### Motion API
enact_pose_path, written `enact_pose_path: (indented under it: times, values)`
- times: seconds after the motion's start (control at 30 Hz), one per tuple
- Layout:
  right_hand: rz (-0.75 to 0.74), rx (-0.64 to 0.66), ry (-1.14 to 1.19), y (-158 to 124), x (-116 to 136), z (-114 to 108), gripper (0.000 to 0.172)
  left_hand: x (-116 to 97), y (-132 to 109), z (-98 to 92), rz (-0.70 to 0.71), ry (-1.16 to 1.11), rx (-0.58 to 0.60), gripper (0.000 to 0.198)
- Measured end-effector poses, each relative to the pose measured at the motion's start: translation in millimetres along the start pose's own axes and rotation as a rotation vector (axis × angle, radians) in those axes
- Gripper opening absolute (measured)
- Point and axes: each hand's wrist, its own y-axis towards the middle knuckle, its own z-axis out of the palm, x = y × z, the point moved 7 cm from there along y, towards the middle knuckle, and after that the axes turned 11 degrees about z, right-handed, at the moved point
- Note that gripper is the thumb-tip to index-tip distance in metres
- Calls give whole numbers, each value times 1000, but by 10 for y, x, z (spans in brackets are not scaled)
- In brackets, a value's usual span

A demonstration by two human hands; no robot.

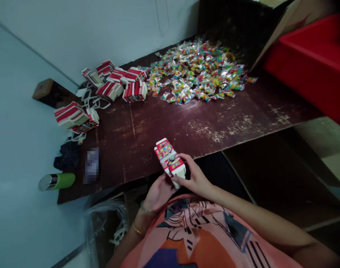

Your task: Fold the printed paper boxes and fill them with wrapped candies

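Close to my body, just over the table's near edge, I hold a small red and white printed carton (170,158) in both hands. My right hand (196,176) grips its near end from the right, thumb and fingers around it. From below and to the left, my left hand (160,193) supports the same carton, its fingertips partly hidden underneath. Farther off on the table lie bundles of similar red and white cartons (135,91) and a wide heap of small clear packets of colourful candy (198,70).
The dark red table (159,121) has worn patches. A green bottle (64,181), dark cloth (66,155) and wooden box (54,91) are at the left. A red bin (306,67) is at the right. A plastic-lined box (103,219) with white strips stands below the table's edge.
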Motion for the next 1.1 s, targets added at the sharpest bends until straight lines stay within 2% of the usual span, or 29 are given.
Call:
enact_pose_path:
  times: [0.1,0.27,0.33,0.53,0.67,0.87,1.0,1.1]
  values:
    - [-176,44,-169,12,96,11,62,-91,-38,-37,81,33,-58,33]
    - [-278,181,-258,29,191,152,58,-217,-175,-105,102,-7,-48,62]
    - [-297,234,-239,36,250,220,55,-269,-199,-169,120,16,-82,60]
    - [-331,303,-272,113,423,314,63,-329,-217,-286,146,11,-143,49]
    - [-356,358,-297,174,494,332,54,-310,-222,-297,100,-52,-140,50]
    - [-385,380,-365,196,518,331,55,-335,-235,-337,77,-52,-133,43]
    - [-391,406,-396,210,534,375,51,-277,-264,-348,37,-68,-138,48]
    - [-437,424,-421,211,560,445,42,-220,-284,-335,15,-99,-171,50]
